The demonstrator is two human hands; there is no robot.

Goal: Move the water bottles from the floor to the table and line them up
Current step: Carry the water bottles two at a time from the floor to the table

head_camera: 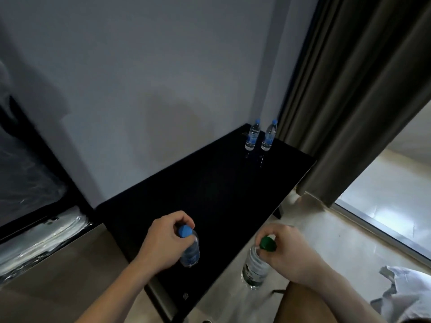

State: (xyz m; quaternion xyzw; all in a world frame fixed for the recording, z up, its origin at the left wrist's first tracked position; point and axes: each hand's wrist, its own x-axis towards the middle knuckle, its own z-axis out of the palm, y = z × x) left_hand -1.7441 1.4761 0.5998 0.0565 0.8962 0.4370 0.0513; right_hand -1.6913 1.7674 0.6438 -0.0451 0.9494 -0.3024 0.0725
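My left hand [163, 243] grips the neck of a clear bottle with a blue cap [191, 250] over the near end of the black table [221, 190]. My right hand [286, 252] holds a larger clear bottle with a green cap [255, 269] by its neck, at the table's near right edge and over the floor. Two blue-capped bottles stand upright side by side at the table's far end, one [252, 135] left of the other [269, 136].
A white wall runs behind the table. Dark curtains [349, 101] hang at the right, next to a low window [384, 213]. Plastic-wrapped dark furniture [30, 178] stands at the left. Crumpled white cloth [405, 292] lies on the pale floor at lower right.
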